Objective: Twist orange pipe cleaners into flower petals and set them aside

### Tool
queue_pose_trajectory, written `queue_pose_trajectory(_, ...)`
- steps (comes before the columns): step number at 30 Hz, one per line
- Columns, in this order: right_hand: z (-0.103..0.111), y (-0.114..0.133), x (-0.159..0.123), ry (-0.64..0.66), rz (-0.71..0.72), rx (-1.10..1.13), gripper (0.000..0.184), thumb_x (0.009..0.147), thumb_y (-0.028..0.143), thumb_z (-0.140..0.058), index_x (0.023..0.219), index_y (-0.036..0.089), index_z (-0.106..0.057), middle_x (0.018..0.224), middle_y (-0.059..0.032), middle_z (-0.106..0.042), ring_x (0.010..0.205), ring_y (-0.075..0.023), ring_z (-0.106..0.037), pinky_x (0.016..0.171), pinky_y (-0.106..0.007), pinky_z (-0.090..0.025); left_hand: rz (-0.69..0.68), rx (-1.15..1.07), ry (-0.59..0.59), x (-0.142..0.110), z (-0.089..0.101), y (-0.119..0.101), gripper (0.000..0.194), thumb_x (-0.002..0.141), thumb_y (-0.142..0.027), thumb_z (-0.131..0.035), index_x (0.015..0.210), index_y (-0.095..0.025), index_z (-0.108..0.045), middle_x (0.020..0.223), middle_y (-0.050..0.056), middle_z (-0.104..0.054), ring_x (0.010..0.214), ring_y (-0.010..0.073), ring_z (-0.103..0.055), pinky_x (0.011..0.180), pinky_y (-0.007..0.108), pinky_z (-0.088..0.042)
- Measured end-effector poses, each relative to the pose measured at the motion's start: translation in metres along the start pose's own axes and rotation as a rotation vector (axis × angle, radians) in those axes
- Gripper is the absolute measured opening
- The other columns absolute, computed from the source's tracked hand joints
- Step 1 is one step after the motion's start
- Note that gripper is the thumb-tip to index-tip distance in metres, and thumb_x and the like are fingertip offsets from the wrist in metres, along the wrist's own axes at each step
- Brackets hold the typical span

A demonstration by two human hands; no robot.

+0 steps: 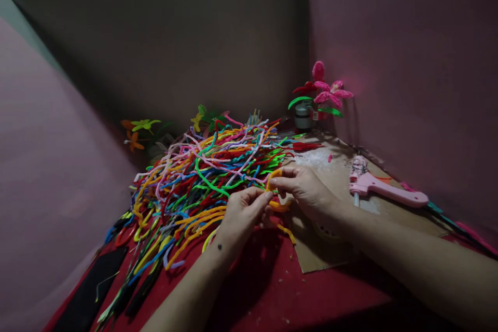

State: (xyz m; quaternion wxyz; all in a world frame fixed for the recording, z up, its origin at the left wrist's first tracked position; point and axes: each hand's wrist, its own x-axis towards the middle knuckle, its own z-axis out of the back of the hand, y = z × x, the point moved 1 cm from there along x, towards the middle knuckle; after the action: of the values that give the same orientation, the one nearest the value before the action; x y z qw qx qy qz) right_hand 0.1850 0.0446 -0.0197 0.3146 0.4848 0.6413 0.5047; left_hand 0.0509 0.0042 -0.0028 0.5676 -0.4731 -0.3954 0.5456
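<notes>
Walls: pinkish ones (408,62) off to either side, with a darker wall (187,46) way out past both hands, pretty dim in there tbh
Red tabletop (249,280): under both hands, little crumbs scattered on the bit nearest the wearer
Fuzzy stem pile (218,161): huge rainbow tangle, beyond the left hand and spreading out to its left
Cardboard (319,259): tan sheet under and beyond the right hand, some whitish stuff stuck on it
Black flat thing (89,290): well left of the left hand, thin pale bent strand lying on top, can't tell what it is
Glue gun (389,189): pink, lying to the right of the right hand, clear stick poking out of it
Left hand (243,212): thumb and index pinched on the lower end of the orange piece
Right hand (307,189): thumb and fingers gripping the upper part of that same piece, right up close to the left one
Pink flower (332,92): fuzzy petals, up beyond the right hand, near the back corner
Grey canister (302,115): just below that bloom, also beyond the right hand
Orange flower (134,141): far beyond the left hand and off to its left
Orange piece (274,180): small fuzzy bit, between the two hands, fingertips partly covering it
</notes>
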Motion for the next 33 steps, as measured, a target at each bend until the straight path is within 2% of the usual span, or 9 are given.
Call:
queue_pose_trajectory(5, -0.001, 0.001, -0.003, 0.015, 0.03, -0.034, 0.015, 0.068, 0.028, -0.063, 0.066, 0.013, -0.063, 0.057, 0.0016, -0.053, 0.051, -0.0073, -0.042, 0.049, -0.023, -0.033, 0.04, -0.053, 0.005, -0.001, -0.002, 0.002, 0.026, 0.076, -0.037, -0.056, 0.068, -0.012, -0.056, 0.05, -0.001, -0.058, 0.033, 0.0069, -0.049, 0.031, 0.013, -0.029)
queue_pose_trajectory(11, -0.006, 0.004, -0.008, -0.189, 0.207, -0.174, 0.009, 0.068, 0.019, -0.062, 0.062, 0.014, -0.067, 0.058, 0.0004, -0.056, 0.057, -0.0095, -0.047, 0.054, -0.023, -0.036, -0.013, -0.206, -0.041, 0.002, -0.013, 0.01, 0.019, 0.079, -0.031, -0.051, 0.071, -0.014, -0.05, 0.045, -0.002, -0.057, 0.03, 0.0074, -0.048, 0.032, 0.014, -0.031)
queue_pose_trajectory(14, -0.007, 0.005, -0.008, -0.22, 0.203, -0.157, 0.01, 0.068, 0.019, -0.061, 0.061, 0.014, -0.067, 0.056, 0.0009, -0.054, 0.056, -0.0096, -0.047, 0.053, -0.023, -0.035, -0.038, -0.28, -0.047, 0.004, -0.015, 0.013, 0.02, 0.08, -0.03, -0.05, 0.071, -0.013, -0.05, 0.045, -0.002, -0.057, 0.03, 0.0068, -0.047, 0.033, 0.014, -0.031)
queue_pose_trajectory(20, 0.0, 0.007, -0.004, -0.203, 0.205, -0.201, 0.017, 0.07, 0.022, -0.058, 0.056, 0.014, -0.064, 0.053, 0.0012, -0.053, 0.052, -0.0098, -0.044, 0.051, -0.024, -0.034, -0.005, -0.188, 0.033, 0.002, -0.008, 0.009, 0.023, 0.077, -0.034, -0.056, 0.077, -0.011, -0.056, 0.057, 0.002, -0.062, 0.046, 0.011, -0.057, 0.047, 0.02, -0.043)
queue_pose_trajectory(25, 0.006, 0.004, 0.002, -0.181, 0.221, -0.304, 0.017, 0.073, 0.021, -0.054, 0.061, 0.013, -0.063, 0.053, 0.0012, -0.052, 0.053, -0.0104, -0.045, 0.053, -0.024, -0.037, -0.02, 0.006, -0.063, 0.002, -0.002, 0.006, 0.02, 0.071, -0.03, -0.061, 0.069, -0.01, -0.06, 0.046, -0.003, -0.052, 0.04, 0.0052, -0.042, 0.04, 0.016, -0.031)
queue_pose_trajectory(27, 0.006, 0.003, 0.001, -0.237, 0.337, -0.411, 0.015, 0.075, 0.021, -0.053, 0.069, 0.013, -0.064, 0.063, -0.0016, -0.056, 0.06, -0.013, -0.049, 0.059, -0.027, -0.041, -0.006, 0.061, -0.086, 0.006, 0.003, 0.007, 0.021, 0.07, -0.031, -0.061, 0.066, -0.011, -0.059, 0.044, -0.005, -0.048, 0.038, 0.0044, -0.037, 0.038, 0.016, -0.027)
queue_pose_trajectory(30, 0.0, 0.003, -0.01, -0.363, 0.76, -0.682, 0.02, 0.076, 0.018, -0.052, 0.093, 0.012, -0.061, 0.088, -0.0093, -0.059, 0.085, -0.0199, -0.051, 0.077, -0.036, -0.042, -0.001, 0.107, -0.087, 0.019, 0.01, 0.005, 0.023, 0.07, -0.035, -0.058, 0.067, -0.012, -0.058, 0.046, -0.005, -0.048, 0.038, 0.0052, -0.038, 0.038, 0.017, -0.029)
queue_pose_trajectory(31, -0.004, 0.003, -0.015, -0.331, 0.903, -0.761, 0.024, 0.078, 0.016, -0.051, 0.1, 0.012, -0.058, 0.092, -0.0104, -0.058, 0.089, -0.0207, -0.05, 0.081, -0.038, -0.041, -0.006, 0.125, -0.063, 0.026, 0.011, 0.004, 0.023, 0.07, -0.035, -0.058, 0.068, -0.012, -0.058, 0.046, -0.005, -0.048, 0.038, 0.0056, -0.039, 0.039, 0.017, -0.031)
queue_pose_trajectory(33, -0.014, -0.001, -0.026, -0.12, 1.101, -0.832, 0.023, 0.079, 0.012, -0.047, 0.101, 0.013, -0.056, 0.088, -0.0089, -0.059, 0.085, -0.0187, -0.051, 0.077, -0.034, -0.044, -0.012, 0.195, -0.013, 0.041, 0.008, 0.001, 0.02, 0.067, -0.032, -0.06, 0.066, -0.012, -0.058, 0.047, -0.004, -0.05, 0.039, 0.0065, -0.043, 0.041, 0.018, -0.034)
